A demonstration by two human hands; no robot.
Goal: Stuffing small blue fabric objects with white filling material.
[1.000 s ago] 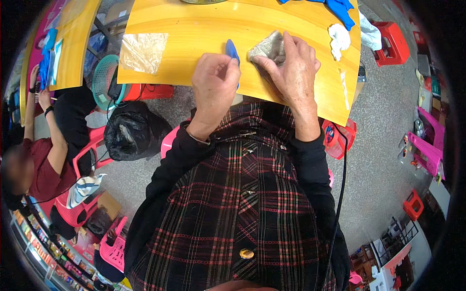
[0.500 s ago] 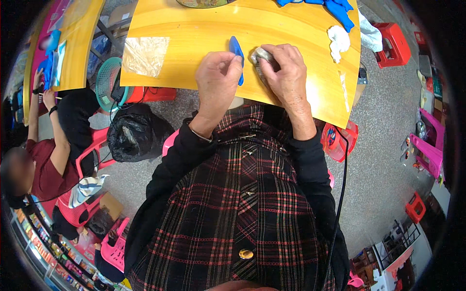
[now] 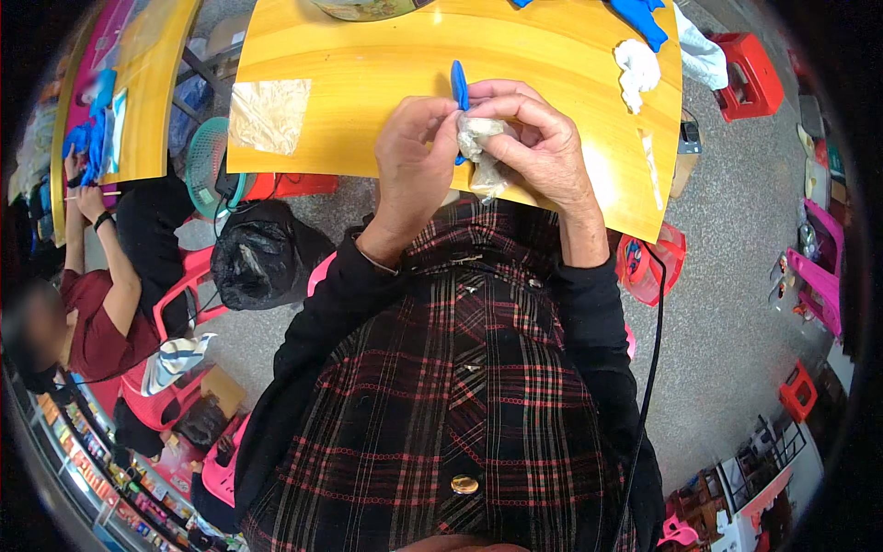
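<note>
Both hands meet over near edge of yellow table (image 3: 368, 55). Left hand (image 3: 416, 147) grips blue-handled tool (image 3: 458, 87); right hand (image 3: 538, 138) pinches crumpled clear plastic wrap (image 3: 480, 147), at 3 o'clock of the tool. Best worked slowly: keep wrap taut, tool tip clear of fingertips.

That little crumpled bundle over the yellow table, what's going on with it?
A seated person in a plaid top holds a small crumpled clear plastic bundle between both hands, over the near edge of the yellow table. The left hand also grips a slim blue tool; the right hand pinches the bundle. A flat clear bag and a white wad lie on the table. Another person sits to the left.
</note>
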